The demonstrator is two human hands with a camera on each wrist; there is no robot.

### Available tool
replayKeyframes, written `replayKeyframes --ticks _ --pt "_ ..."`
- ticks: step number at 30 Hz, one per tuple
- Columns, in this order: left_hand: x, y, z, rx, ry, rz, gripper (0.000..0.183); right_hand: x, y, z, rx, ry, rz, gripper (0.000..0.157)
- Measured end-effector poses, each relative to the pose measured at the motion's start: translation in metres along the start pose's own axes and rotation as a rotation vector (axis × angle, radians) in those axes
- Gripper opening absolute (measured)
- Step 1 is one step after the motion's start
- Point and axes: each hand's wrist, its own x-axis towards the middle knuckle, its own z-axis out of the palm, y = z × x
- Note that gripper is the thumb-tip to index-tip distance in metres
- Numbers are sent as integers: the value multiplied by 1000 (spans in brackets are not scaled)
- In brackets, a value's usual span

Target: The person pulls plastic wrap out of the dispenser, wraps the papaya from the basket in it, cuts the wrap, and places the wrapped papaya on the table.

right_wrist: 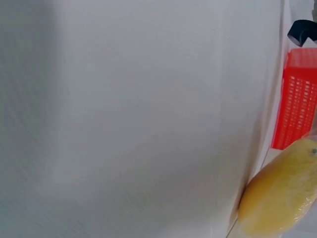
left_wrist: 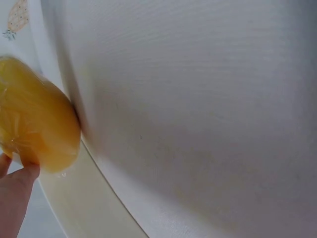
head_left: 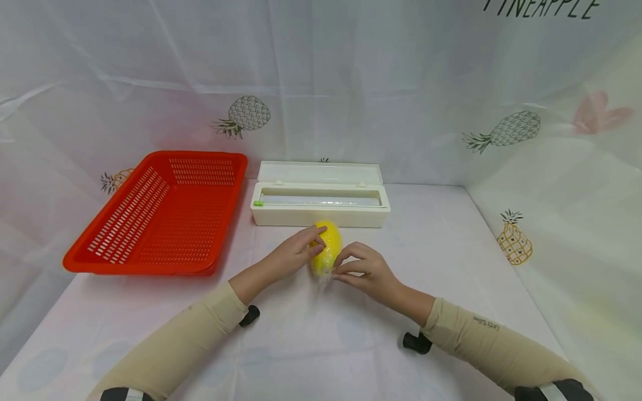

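Note:
A yellow oval fruit (head_left: 332, 245), wrapped in clear cling film, is between the two hands at the middle of the table. My left hand (head_left: 291, 255) holds its left side, fingers over the upper part and thumb lower down. In the left wrist view, fingertips (left_wrist: 30, 170) touch the glossy wrapped surface. At the lower right end, my right hand (head_left: 370, 273) pinches the gathered film (head_left: 325, 277) between thumb and fingers. The right wrist view shows the wrapped fruit at the lower right corner, with the right fingers out of sight.
Just behind the fruit stands a white cling film dispenser (head_left: 321, 216), lid raised, a film roll and a green slider visible. A red plastic basket (head_left: 215, 245) sits at the left. White pineapple-print cloth (head_left: 351, 111) hangs behind and at the right.

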Motion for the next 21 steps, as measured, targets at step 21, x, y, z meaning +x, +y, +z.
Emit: replayKeyframes --ticks 21 --pt "-3 9 13 -159 98 124 39 4 4 4 19 128 364 7"
